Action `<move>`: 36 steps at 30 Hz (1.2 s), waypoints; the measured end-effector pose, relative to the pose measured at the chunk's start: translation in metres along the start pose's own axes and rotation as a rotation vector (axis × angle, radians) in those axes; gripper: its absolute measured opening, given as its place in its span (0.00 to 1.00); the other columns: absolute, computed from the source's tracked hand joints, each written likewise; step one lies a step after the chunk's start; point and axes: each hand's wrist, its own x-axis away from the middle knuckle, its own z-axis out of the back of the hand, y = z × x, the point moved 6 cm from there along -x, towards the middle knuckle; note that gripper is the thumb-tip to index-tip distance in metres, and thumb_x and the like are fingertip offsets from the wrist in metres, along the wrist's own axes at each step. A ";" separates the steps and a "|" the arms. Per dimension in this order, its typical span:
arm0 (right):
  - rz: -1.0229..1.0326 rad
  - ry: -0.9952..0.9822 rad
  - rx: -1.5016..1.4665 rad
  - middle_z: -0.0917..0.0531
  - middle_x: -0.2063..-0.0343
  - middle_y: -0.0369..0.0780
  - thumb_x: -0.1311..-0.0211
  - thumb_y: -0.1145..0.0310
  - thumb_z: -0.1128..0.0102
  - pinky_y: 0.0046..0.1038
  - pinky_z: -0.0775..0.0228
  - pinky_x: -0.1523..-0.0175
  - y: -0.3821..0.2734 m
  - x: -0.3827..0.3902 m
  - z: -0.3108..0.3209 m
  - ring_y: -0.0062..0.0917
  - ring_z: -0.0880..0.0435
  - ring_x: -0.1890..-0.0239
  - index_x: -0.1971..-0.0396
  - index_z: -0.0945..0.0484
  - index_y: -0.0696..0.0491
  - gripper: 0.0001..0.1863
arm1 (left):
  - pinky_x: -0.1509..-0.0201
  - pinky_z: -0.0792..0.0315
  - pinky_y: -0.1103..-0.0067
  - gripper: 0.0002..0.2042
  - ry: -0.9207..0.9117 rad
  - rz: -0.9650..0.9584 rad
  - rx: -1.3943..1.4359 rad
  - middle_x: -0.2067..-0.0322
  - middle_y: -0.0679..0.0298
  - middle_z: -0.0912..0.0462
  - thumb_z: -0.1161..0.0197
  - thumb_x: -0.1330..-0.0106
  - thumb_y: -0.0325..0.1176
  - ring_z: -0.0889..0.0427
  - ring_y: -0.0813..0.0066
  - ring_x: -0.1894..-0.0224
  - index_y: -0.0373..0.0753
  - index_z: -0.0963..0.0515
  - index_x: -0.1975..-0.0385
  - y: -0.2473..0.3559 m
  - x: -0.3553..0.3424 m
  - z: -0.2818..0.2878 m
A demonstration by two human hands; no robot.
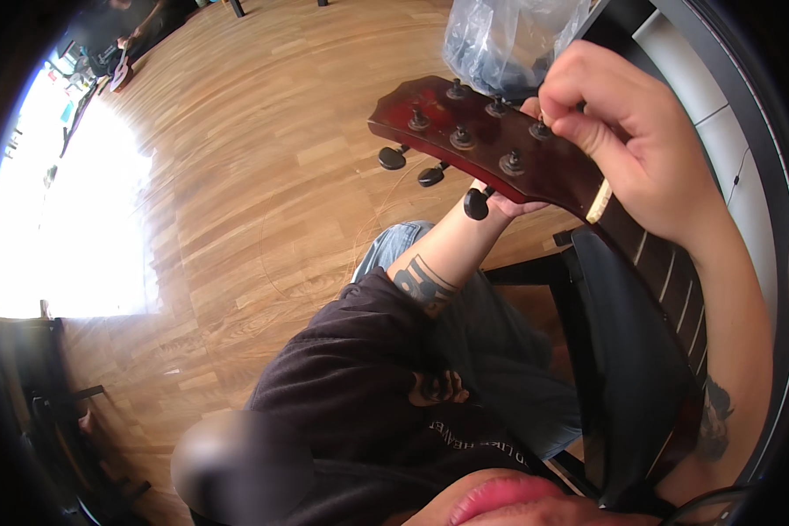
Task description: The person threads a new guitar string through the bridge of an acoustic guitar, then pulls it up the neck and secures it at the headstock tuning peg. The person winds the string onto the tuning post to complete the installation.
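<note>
A dark red guitar headstock (478, 131) rises in front of me, with several metal tuning posts (462, 136) on its face and black tuning pegs (430, 176) along its near edge. No strings show over the dark fretboard (666, 272) or the pale nut (599, 202). Behind the headstock, my left hand (519, 205) is closed around it from beneath; most of its fingers are hidden. My right hand (631, 131) is above the neck, thumb and forefinger pinched together at a tuning post. Whatever lies in that pinch is too small to make out.
Thin, wire-like curves (267, 263) show against the wooden floor (237, 158). A clear plastic bag (508, 39) stands beyond the headstock, beside a black-framed white unit (684, 70). A black chair (587, 324) is under the neck. Another guitar (120, 74) appears far left.
</note>
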 end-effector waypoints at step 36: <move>-0.501 0.162 -0.231 0.21 0.77 0.33 0.32 0.71 0.34 0.20 0.33 0.71 0.028 0.017 -0.003 0.12 0.25 0.74 0.76 0.22 0.62 0.13 | 0.35 0.24 0.56 0.09 -0.573 0.133 0.323 0.49 0.68 0.16 0.40 0.26 0.43 0.19 0.66 0.41 0.50 0.20 0.54 0.000 -0.003 0.004</move>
